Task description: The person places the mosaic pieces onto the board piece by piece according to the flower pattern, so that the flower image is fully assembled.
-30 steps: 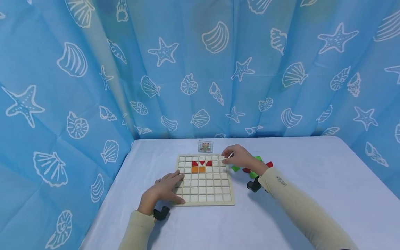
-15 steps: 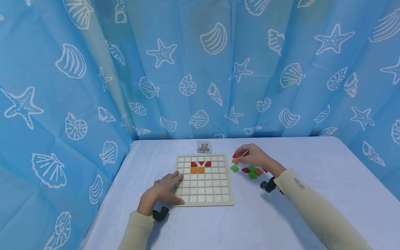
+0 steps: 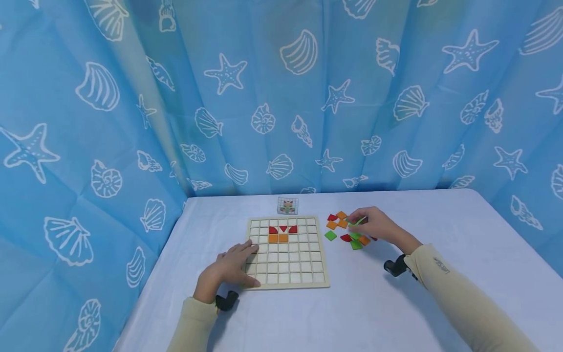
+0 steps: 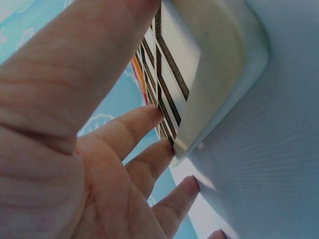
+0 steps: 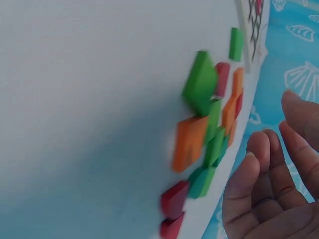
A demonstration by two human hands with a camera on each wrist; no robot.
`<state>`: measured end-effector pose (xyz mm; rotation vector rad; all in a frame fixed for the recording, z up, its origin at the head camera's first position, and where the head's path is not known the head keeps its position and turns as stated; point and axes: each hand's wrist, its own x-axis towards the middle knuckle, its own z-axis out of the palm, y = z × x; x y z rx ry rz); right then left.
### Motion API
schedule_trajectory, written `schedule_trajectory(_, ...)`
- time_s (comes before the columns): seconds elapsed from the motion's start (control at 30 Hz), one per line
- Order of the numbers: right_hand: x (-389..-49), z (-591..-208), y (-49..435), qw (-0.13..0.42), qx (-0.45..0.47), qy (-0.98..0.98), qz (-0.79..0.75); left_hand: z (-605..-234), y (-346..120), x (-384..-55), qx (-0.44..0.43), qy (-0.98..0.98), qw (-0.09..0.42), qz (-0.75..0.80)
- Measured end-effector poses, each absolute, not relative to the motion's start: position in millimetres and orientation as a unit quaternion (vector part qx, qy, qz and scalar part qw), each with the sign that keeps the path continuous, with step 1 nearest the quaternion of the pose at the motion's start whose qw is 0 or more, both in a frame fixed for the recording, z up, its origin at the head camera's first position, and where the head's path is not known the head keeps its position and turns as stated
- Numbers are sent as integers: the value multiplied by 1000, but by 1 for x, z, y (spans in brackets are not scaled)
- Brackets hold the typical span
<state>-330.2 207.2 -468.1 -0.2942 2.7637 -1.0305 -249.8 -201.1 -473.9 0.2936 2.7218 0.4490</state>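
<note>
A pale wooden grid board [image 3: 299, 266] lies on the table, bearing red tiles [image 3: 273, 230] in an upper row and two orange tiles [image 3: 278, 238] just below. My left hand [image 3: 230, 266] rests along its left edge, fingers spread, thumb at the near corner; the left wrist view shows fingertips at the board's rim [image 4: 219, 55]. Over a loose group of tiles right of the board is my right hand [image 3: 379, 226]. In the right wrist view its fingers are loosely bent with nothing between them, beside green tiles [image 5: 201, 82], an orange tile [image 5: 189, 142] and red tiles [image 5: 174, 200].
Behind the board stands a small clear gridded piece [image 3: 288, 206] with a coloured pattern. A single green tile [image 3: 330, 235] lies near the board's right edge. The white-covered table [image 3: 352, 313] is backed by a blue shell-print curtain [image 3: 246, 122].
My right hand has moved from the board's upper right corner rightward over the loose tiles, uncovering orange and red ones at the group's left. My left hand has stayed put.
</note>
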Motion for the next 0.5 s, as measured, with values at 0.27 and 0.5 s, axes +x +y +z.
schedule_trajectory(0.27,-327,-480,228,102,-88,927,-351,-475,-201,-250,103,965,180,162)
schedule_trajectory(0.5,-321,-488,236,103,-88,929,-344,-476,-201,-250,110,964,180,160)
